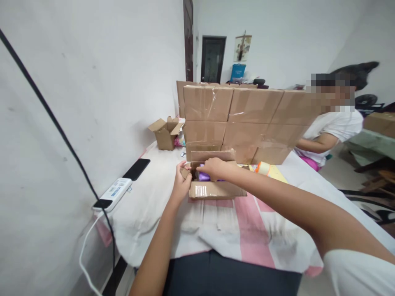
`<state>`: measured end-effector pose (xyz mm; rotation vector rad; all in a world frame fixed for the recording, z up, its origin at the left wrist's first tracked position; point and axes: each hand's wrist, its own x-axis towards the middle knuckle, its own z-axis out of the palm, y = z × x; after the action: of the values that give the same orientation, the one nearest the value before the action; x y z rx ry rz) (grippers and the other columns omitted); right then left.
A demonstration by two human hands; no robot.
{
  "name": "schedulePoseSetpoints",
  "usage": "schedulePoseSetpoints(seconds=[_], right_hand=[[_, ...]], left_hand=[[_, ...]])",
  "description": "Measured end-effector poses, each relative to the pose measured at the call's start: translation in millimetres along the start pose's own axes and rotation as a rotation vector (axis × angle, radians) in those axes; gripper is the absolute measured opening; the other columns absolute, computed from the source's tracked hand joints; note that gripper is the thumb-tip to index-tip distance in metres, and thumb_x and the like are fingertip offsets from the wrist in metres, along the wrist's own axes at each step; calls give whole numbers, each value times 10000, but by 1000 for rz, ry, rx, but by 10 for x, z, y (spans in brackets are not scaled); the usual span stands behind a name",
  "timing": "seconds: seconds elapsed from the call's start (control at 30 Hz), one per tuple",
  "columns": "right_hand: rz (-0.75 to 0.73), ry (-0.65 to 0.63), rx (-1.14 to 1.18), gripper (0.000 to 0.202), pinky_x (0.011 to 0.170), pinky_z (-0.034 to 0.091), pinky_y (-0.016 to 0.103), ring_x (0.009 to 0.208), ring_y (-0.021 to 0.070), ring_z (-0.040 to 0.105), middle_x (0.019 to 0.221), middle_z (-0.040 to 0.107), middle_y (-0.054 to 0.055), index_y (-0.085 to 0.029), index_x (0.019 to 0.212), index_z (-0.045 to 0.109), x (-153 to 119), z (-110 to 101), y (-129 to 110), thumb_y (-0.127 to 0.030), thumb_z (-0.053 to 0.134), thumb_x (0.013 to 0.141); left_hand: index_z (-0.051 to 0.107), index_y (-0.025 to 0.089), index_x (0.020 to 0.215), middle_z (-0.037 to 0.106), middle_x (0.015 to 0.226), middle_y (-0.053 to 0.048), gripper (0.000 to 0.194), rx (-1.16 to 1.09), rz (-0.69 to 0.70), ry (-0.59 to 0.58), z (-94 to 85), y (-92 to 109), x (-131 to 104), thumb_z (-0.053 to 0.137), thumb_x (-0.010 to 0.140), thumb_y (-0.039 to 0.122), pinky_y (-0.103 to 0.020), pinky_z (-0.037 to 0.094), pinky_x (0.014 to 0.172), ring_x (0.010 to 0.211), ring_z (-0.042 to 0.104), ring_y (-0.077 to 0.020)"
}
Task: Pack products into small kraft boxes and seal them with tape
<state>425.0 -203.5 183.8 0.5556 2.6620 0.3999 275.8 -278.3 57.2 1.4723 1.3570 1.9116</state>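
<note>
In front of me an open cardboard box (216, 191) rests on the cloth, with its long flaps folded outward. Shiny purple packets (204, 176) show inside it; their exact kind is hard to make out. My left hand (182, 181) is closed around a small end flap (185, 173) at the box's left side. Over the opening, my right hand (214, 167) has curled fingers on a purple packet. Its fingertips are partly hidden by the hand itself and the box.
Stacked taped cartons (247, 119) form a wall behind the box. A small open carton (166, 135) stands back left, and a tape roll (263, 168) lies to the right. A phone (136, 169) and white power bank (115, 191) lie left. Another person (336, 127) sits at right.
</note>
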Motion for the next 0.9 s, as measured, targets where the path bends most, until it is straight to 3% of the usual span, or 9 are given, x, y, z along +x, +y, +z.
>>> schedulePoseSetpoints(seconds=[0.23, 0.43, 0.57, 0.63, 0.67, 0.77, 0.8, 0.83, 0.9], right_hand=[[-28, 111, -66, 410, 796, 514, 450, 1072, 374, 668, 1209, 676, 207, -238, 1279, 643, -66, 60, -135, -148, 576, 885], [-31, 1, 231, 574, 802, 535, 387, 965, 290, 718, 1133, 747, 111, -237, 1269, 667, 40, 182, -40, -13, 628, 741], [-56, 73, 523, 542, 802, 564, 301, 961, 224, 718, 1170, 741, 56, -242, 1261, 671, -117, 162, 152, -152, 719, 729], [-39, 239, 749, 517, 843, 568, 290, 1000, 210, 710, 1177, 731, 67, -206, 1316, 630, -415, 174, 211, -279, 689, 808], [8, 384, 847, 500, 869, 565, 293, 1018, 202, 705, 1176, 725, 73, -194, 1347, 598, -606, 216, 211, -338, 630, 870], [344, 1025, 1064, 453, 968, 543, 359, 1126, 214, 656, 1227, 680, 102, -232, 1394, 503, -1159, 551, 110, -435, 439, 994], [504, 1227, 1105, 457, 993, 532, 404, 1170, 233, 632, 1251, 659, 127, -235, 1407, 469, -1285, 718, 58, -448, 386, 1011], [603, 1313, 1149, 472, 1009, 520, 448, 1218, 253, 606, 1300, 632, 151, -237, 1428, 429, -1364, 892, 9, -457, 359, 1016], [663, 1320, 1257, 503, 1002, 518, 506, 1296, 287, 558, 1395, 573, 180, -235, 1445, 402, -1386, 1210, -70, -479, 297, 1018]], left_hand=[[463, 238, 1282, 529, 1056, -46, 477, 55, 18, -7, -1, 53, -20, 537, 814, 179, -385, 447, 1032, 1084, 582, -193], [491, 241, 1277, 539, 1050, -49, 461, 87, 30, 6, 3, 53, -1, 542, 820, 199, -398, 453, 1025, 1061, 584, -199], [461, 241, 1364, 557, 1109, -75, 483, 100, 35, -2, -6, -1, -29, 544, 894, 310, -442, 431, 1078, 1121, 586, -225], [351, 266, 1484, 504, 1324, -125, 616, 105, 60, 22, -30, -78, -83, 541, 927, 449, -470, 368, 1150, 1312, 501, -263], [260, 285, 1540, 396, 1477, -145, 731, 98, 88, 52, -45, -134, -115, 532, 919, 558, -479, 318, 1190, 1433, 385, -284], [-2, 324, 1598, -33, 1690, -103, 1094, 9, 172, 123, -95, -339, -199, 422, 758, 882, -492, 175, 1255, 1563, -11, -307], [-50, 330, 1596, -48, 1696, -101, 1165, -41, 174, 96, -107, -398, -218, 382, 700, 937, -505, 164, 1256, 1561, -25, -310], [-71, 334, 1594, 13, 1698, -115, 1211, -84, 160, 40, -115, -442, -231, 366, 657, 966, -521, 180, 1250, 1559, 32, -319], [0, 342, 1602, 216, 1663, -144, 1255, -141, 113, -104, -120, -473, -243, 420, 604, 978, -543, 245, 1227, 1527, 217, -346]])
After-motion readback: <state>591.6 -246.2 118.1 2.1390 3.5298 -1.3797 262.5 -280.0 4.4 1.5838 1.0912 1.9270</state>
